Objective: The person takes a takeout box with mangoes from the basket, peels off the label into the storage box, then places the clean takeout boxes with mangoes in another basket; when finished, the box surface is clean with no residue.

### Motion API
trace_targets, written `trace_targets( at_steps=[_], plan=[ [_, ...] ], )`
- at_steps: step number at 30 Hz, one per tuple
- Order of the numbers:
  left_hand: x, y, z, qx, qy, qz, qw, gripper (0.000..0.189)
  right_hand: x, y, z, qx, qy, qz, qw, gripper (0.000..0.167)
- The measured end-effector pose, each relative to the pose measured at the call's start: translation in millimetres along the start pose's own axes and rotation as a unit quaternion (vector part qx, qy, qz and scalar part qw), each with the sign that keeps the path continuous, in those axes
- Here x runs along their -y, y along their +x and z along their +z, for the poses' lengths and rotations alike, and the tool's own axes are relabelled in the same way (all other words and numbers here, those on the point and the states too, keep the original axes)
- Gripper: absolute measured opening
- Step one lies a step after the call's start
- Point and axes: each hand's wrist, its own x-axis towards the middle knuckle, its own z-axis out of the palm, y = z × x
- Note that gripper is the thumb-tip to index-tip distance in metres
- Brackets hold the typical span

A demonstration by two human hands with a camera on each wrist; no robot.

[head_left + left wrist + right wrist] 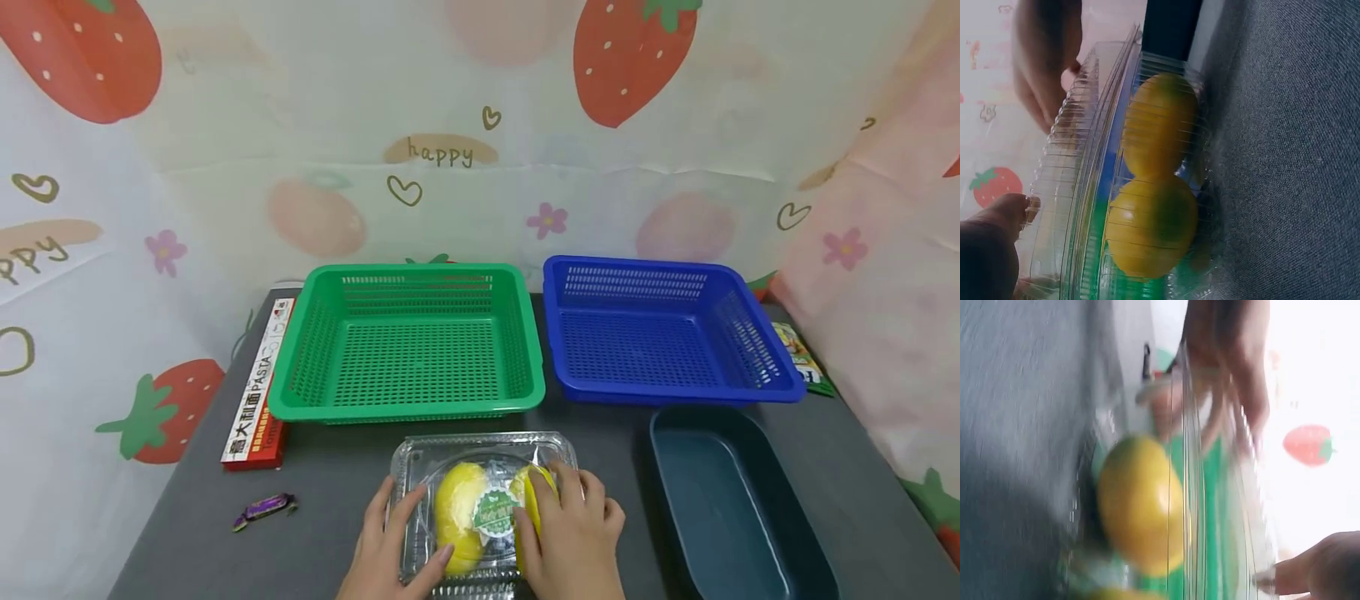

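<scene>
A clear plastic box (487,446) with a ribbed rim and a round green-and-white label (496,512) sits on the grey tabletop, its lid on. Smooth yellow fruits (1154,225) lie inside it; their exact kind is not plain. My left hand (397,542) holds the box at its left side, fingers along the edge and thumb on the front part of the lid. My right hand (573,533) grips it from the right, fingers bent over the lid and covering part of one fruit. In the right wrist view, the left fingers curl round the box's corner.
Behind the box stand a green basket (405,414) and a blue basket (675,393). A dark blue tray (738,500) lies to the right. On the left are a pasta box (258,383) and a purple-wrapped candy (265,507). A green packet (804,358) shows beyond the blue basket.
</scene>
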Motion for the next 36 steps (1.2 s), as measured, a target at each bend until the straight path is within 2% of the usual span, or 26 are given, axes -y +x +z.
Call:
trace_targets(
  at_steps=[3, 8, 19, 26, 31, 36],
  plan=[
    [-0.8, -1.1, 1.2, -0.014, 0.006, 0.017, 0.9997, 0.067, 9.9, -4.1, 0.4, 0.01, 0.0, 0.0, 1.0, 0.033],
    [-1.9, -2.0, 1.8, -0.018, 0.009, 0.024, 0.9995, 0.065, 15.1, -5.9, 0.0, 0.01, 0.006, 0.011, 0.9999, 0.031],
    [0.0, -1.6, 1.8, -0.015, 0.013, 0.017, 0.9997, 0.066, 14.0, -5.3, -2.2, 0.037, 0.059, 0.013, 0.9975, 0.023],
    [-1.5, -1.1, 1.5, -0.01, 0.01, 0.006, 0.9999, 0.066, 13.4, -4.8, -2.4, 0.049, 0.072, 0.011, 0.9961, 0.019],
    [-2.4, -1.1, 0.8, -0.012, 0.013, -0.003, 0.9998, 0.066, 12.9, -5.4, -2.3, 0.046, 0.074, 0.002, 0.9962, 0.021],
    [-0.8, -1.8, 0.5, -0.013, 0.016, 0.008, 0.9998, 0.064, 13.0, -6.9, -3.1, 0.041, 0.076, 0.005, 0.9963, 0.028]
  ],
)
